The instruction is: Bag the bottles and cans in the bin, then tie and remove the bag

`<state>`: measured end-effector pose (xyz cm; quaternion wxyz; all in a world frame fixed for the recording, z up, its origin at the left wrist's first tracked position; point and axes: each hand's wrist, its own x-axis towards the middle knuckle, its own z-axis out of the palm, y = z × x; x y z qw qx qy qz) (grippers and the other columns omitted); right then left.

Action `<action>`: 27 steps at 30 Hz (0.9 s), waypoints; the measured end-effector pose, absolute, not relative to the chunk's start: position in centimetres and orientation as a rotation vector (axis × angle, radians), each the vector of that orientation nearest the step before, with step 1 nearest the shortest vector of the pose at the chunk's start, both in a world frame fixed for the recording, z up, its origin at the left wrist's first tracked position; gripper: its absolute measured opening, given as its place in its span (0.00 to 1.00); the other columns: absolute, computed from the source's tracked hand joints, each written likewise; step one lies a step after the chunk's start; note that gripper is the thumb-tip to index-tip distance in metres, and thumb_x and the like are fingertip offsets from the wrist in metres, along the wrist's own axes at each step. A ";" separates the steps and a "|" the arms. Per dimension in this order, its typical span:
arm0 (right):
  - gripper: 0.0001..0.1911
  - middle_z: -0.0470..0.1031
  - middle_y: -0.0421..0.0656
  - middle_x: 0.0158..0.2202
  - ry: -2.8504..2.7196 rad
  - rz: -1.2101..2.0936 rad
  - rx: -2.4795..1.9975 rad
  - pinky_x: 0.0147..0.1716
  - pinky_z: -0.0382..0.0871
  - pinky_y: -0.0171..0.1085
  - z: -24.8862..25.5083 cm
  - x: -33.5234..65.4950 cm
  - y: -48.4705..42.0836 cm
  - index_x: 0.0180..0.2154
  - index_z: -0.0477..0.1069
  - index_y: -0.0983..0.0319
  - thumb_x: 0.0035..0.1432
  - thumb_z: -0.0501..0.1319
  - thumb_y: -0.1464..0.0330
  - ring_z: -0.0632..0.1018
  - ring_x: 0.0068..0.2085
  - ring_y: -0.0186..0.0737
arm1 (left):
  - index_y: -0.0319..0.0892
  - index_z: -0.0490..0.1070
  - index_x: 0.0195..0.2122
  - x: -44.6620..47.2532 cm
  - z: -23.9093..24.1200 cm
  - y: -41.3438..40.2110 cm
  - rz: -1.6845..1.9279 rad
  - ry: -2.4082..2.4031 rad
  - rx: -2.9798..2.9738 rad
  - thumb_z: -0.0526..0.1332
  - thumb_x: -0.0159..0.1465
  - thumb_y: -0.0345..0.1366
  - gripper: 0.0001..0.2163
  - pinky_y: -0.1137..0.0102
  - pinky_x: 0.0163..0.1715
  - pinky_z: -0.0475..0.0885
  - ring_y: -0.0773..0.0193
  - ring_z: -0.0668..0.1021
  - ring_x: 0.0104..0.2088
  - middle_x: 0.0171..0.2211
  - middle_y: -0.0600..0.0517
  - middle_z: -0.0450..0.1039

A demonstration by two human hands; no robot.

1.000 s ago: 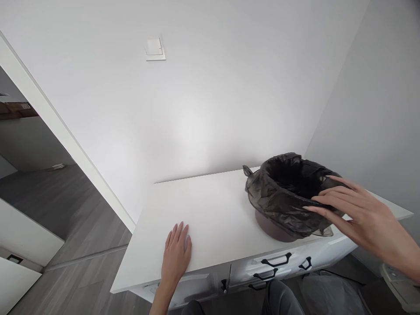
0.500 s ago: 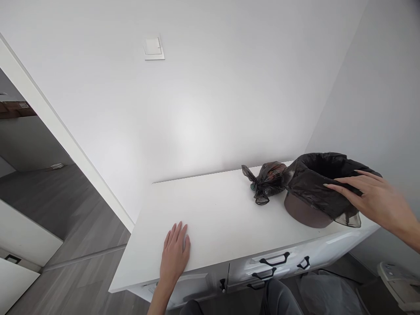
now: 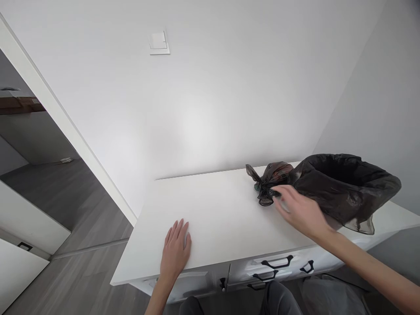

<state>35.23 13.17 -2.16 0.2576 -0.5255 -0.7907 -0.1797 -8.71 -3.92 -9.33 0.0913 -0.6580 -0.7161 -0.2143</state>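
Note:
My left hand point(image 3: 176, 249) lies flat, palm down with fingers stretched out, on the front left part of the white cabinet top point(image 3: 210, 214). A knotted dark plastic bag point(image 3: 277, 175), see-through with something reddish inside, rests towards the back right. My right hand point(image 3: 300, 210), slightly blurred, is at the front of this bag, close to its knot. Thumb and fingers are apart; whether the fingertips touch the plastic is unclear. Behind that wrist stands a brown bin lined with a black bin bag point(image 3: 354, 192), its mouth gaping; my arm hides much of the bin.
Black-handled drawers point(image 3: 277, 262) front the cabinet, close above my knees point(image 3: 278, 299). A light switch point(image 3: 159, 42) is on the wall behind. At left a doorway point(image 3: 65, 118) opens onto grey flooring. A pale plastic bag point(image 3: 331, 295) lies low at the right.
My right hand has left the bin liner's rim and moved left to the knotted bag. My left hand stays on the cabinet top. The view has shifted slightly.

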 end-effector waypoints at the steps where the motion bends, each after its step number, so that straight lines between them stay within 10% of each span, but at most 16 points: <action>1: 0.25 0.69 0.53 0.64 -2.231 -0.443 -1.467 0.34 0.73 0.41 -3.2 33.6 13.9 0.66 0.64 0.55 0.72 0.51 0.58 0.82 0.41 0.48 | 0.45 0.67 0.67 -8.6 -9.2 -3.9 -0.629 -2.133 -1.955 0.49 0.75 0.44 0.23 0.48 0.68 0.65 0.51 0.64 0.71 0.70 0.48 0.63; 5: 0.28 0.58 0.61 0.70 -2.371 -0.334 -1.738 0.29 0.71 0.40 -5.6 29.8 17.8 0.70 0.55 0.64 0.71 0.49 0.64 0.81 0.33 0.44 | 0.45 0.67 0.67 -8.4 -8.9 -3.9 -0.614 -2.161 -1.953 0.48 0.75 0.43 0.23 0.48 0.69 0.64 0.51 0.64 0.71 0.70 0.49 0.64; 12: 0.21 0.68 0.60 0.54 -2.331 -0.205 -1.888 0.37 0.70 0.41 -5.9 28.8 20.8 0.63 0.60 0.67 0.71 0.52 0.69 0.82 0.41 0.49 | 0.47 0.67 0.67 -8.6 -9.4 -3.6 -0.659 -2.170 -1.938 0.50 0.75 0.43 0.22 0.49 0.69 0.64 0.52 0.64 0.71 0.70 0.49 0.64; 27: 0.18 0.72 0.48 0.54 -2.265 0.737 -0.855 0.45 0.75 0.41 -4.2 23.8 6.3 0.61 0.65 0.56 0.73 0.52 0.66 0.78 0.47 0.42 | 0.47 0.73 0.58 -6.7 -7.4 -3.8 -0.819 -2.025 -2.052 0.50 0.74 0.41 0.18 0.49 0.63 0.70 0.48 0.71 0.66 0.62 0.46 0.74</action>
